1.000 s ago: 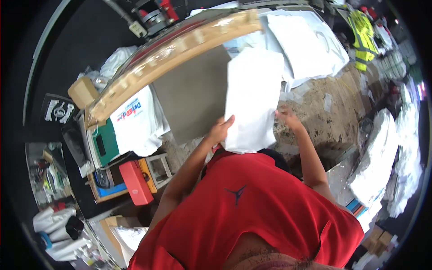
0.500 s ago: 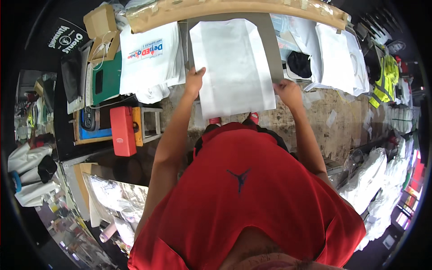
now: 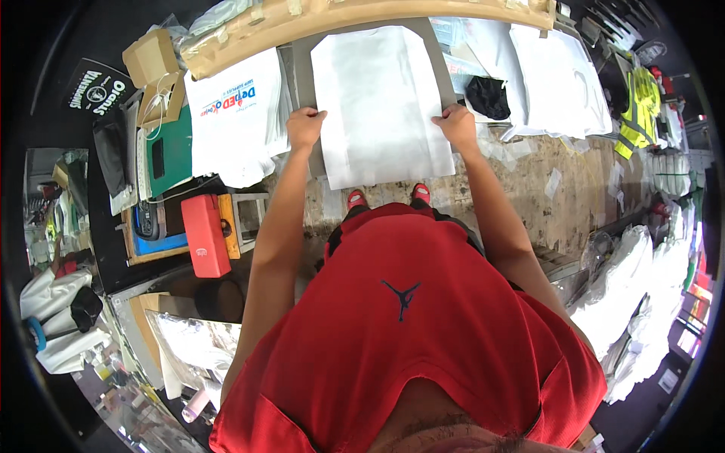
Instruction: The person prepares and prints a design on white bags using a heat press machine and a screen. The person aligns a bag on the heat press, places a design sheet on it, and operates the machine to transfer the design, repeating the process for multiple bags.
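Note:
A flat white fabric bag [image 3: 381, 106] with slanted far corners lies in front of me over a grey board [image 3: 305, 68], its near end hanging past the board. My left hand [image 3: 306, 128] pinches the bag's left edge between thumb and curled fingers. On the opposite edge, at about the same height, my right hand [image 3: 457, 127] has a similar closed grip. The bag looks spread fairly smooth between both hands. Its underside is hidden.
Printed white bags [image 3: 230, 128] are stacked at left, near a green board [image 3: 170, 158] and a red box [image 3: 205, 235]. Right of the board lie a black cloth [image 3: 488, 98] and more white bags [image 3: 559, 83]. A brown-wrapped roll [image 3: 362, 16] spans the far side.
My right hand has moved in and up onto the bag's right edge. My left hand has shifted slightly up and left. The bag lies a little farther from me and flatter.

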`<state>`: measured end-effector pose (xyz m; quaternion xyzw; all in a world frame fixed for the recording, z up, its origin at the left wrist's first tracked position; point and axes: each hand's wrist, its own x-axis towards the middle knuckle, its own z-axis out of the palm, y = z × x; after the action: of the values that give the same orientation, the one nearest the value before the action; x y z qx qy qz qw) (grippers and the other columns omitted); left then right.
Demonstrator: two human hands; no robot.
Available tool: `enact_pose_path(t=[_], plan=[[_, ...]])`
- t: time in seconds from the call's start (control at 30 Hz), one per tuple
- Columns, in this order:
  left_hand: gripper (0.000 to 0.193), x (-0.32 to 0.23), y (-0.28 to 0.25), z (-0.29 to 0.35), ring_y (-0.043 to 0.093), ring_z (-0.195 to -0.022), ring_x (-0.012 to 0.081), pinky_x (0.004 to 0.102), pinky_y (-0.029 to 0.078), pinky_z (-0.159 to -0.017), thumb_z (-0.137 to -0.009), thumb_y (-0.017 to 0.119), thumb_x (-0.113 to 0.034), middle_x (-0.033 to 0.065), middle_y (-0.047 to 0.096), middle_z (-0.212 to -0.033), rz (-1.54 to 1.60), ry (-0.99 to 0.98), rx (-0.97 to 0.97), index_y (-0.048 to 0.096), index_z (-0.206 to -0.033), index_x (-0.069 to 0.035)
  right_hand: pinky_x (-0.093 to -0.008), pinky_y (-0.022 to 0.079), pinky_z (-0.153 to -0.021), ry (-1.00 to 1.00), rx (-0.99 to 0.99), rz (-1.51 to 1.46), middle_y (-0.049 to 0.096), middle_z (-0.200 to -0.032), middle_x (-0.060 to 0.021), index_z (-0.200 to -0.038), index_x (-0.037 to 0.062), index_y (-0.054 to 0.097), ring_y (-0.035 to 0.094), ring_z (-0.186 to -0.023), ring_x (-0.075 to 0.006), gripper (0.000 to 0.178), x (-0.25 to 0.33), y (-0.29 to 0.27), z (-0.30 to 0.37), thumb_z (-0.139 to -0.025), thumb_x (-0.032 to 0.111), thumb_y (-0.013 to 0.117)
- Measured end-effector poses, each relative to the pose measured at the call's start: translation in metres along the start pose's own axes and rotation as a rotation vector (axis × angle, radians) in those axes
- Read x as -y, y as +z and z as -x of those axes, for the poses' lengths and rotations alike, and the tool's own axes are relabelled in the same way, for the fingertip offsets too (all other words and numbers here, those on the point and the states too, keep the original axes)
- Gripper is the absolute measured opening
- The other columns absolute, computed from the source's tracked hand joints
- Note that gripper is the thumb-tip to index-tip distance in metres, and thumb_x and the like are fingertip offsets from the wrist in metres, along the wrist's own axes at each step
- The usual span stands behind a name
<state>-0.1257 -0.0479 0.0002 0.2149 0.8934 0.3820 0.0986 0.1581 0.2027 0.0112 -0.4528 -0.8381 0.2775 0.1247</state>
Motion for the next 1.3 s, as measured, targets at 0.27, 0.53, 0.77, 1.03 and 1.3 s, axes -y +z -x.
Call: enact_pose_path(t=[0.27, 0.53, 0.77, 1.03, 1.3], plan=[[0.036, 0.014, 0.003, -0.005, 0.07, -0.074, 0.027, 0.0367, 0.054, -0.073, -0.071, 0.087, -0.036, 0.0124, 0.074, -0.078, -0.059, -0.033, -0.085, 0.077, -0.081, -0.003, -0.0408, 0.055, -0.073, -0.018, -0.002, -0.078, 0.072, -0.083, -0.0174, -0.08, 0.0019, 0.068, 0.07, -0.08, -0.0353, 0.035, 0.009, -0.009, -0.011, -0.065, 0.024, 0.09], [0.036, -0.011, 0.002, -0.005, 0.067, -0.067, 0.0227, 0.0354, 0.052, -0.068, -0.072, 0.087, -0.035, 0.0102, 0.073, -0.074, -0.044, -0.084, 0.009, 0.077, -0.082, -0.001, -0.0421, 0.055, -0.074, 0.002, -0.007, -0.198, 0.072, -0.084, -0.0199, -0.079, 0.0015, 0.067, 0.07, -0.08, -0.0371, 0.036, -0.01, -0.009, -0.016, -0.066, 0.027, 0.09], [0.043, -0.01, 0.014, 0.012, 0.067, -0.091, 0.0279, 0.0391, 0.051, -0.078, -0.074, 0.086, -0.031, 0.0141, 0.072, -0.097, -0.257, 0.12, -0.199, 0.072, -0.106, -0.005, -0.0404, 0.056, -0.068, -0.061, -0.175, -0.217, 0.071, -0.08, -0.0184, -0.081, 0.0012, 0.071, 0.072, -0.076, -0.0338, 0.026, -0.041, -0.021, -0.068, -0.082, 0.026, 0.078], [0.08, -0.125, 0.096, 0.12, 0.027, -0.146, 0.0444, 0.0638, 0.018, -0.118, -0.083, 0.072, -0.057, 0.0197, 0.028, -0.161, -0.418, 0.619, 0.187, 0.047, -0.149, -0.018, -0.0443, 0.056, -0.092, -0.107, -0.081, 0.101, 0.072, -0.108, -0.018, -0.101, 0.0119, 0.074, 0.069, -0.104, -0.0362, 0.021, -0.137, 0.02, -0.229, -0.084, 0.015, 0.061], [0.095, -0.142, 0.113, 0.109, 0.017, -0.151, 0.0461, 0.0659, 0.01, -0.119, -0.083, 0.064, -0.07, 0.0219, 0.021, -0.164, -0.53, 0.463, 0.262, 0.033, -0.158, -0.02, -0.0469, 0.047, -0.107, -0.191, 0.085, 0.221, 0.055, -0.136, -0.0177, -0.121, 0.0107, 0.067, 0.049, -0.13, -0.0365, 0.074, -0.177, 0.007, -0.263, -0.059, 0.04, 0.094]])
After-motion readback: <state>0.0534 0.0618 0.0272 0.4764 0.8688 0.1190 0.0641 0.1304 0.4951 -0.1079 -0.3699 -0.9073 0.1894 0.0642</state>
